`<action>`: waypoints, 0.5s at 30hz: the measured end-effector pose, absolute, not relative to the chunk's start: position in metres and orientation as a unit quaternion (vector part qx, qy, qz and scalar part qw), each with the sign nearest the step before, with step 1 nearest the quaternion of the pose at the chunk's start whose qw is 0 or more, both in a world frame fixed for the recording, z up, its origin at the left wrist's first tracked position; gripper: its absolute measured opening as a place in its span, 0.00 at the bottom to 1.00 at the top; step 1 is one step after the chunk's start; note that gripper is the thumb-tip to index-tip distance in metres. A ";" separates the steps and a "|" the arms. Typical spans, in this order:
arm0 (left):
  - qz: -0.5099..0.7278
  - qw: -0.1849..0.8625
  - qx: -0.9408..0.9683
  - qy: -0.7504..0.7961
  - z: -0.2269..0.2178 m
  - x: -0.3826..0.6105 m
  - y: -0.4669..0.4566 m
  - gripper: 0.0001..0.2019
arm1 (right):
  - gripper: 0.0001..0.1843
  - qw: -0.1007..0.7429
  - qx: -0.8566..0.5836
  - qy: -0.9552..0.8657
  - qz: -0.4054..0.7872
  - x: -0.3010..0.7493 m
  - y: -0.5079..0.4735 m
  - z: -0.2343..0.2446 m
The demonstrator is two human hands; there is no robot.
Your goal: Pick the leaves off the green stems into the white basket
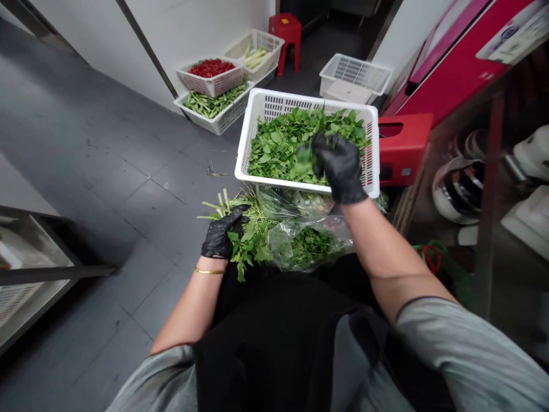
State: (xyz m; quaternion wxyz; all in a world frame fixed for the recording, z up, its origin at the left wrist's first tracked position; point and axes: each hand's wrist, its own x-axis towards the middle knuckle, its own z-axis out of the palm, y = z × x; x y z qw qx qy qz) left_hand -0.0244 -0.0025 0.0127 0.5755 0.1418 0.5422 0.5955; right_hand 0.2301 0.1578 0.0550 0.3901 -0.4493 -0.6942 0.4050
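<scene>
A bunch of leafy green stems (253, 240) is held in my left hand (223, 233), which wears a black glove; the pale cut ends point up and away. My right hand (341, 166), also black-gloved, is over the white basket (278, 180) with its fingers curled round some green leaves (305, 159), blurred by motion. Loose picked leaves (278, 131) fill much of that basket. Below the basket, near my lap, a clear plastic bag (283, 246) contains more greens (311, 245).
On the floor ahead, white baskets hold red chillies (212, 67), cut green vegetables (212, 105) and pale stalks (256, 57). A red stool (286, 40) stands behind them, and another white basket (355, 74) to the right. Metal shelving (55, 272) is at left; a red plastic object (405, 149) adjoins the leaf basket.
</scene>
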 end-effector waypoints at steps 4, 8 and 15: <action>0.542 0.567 0.200 0.587 0.010 -0.035 0.002 0.15 | 0.35 0.274 -0.562 -0.741 0.245 0.224 0.235 0.062; 0.547 0.558 0.224 0.583 0.011 -0.046 0.006 0.13 | 0.29 0.301 -0.507 -0.762 0.269 0.186 0.195 0.047; 0.551 0.619 0.244 0.503 -0.005 -0.039 0.006 0.17 | 0.22 0.247 -0.329 -0.684 0.603 0.102 0.095 0.012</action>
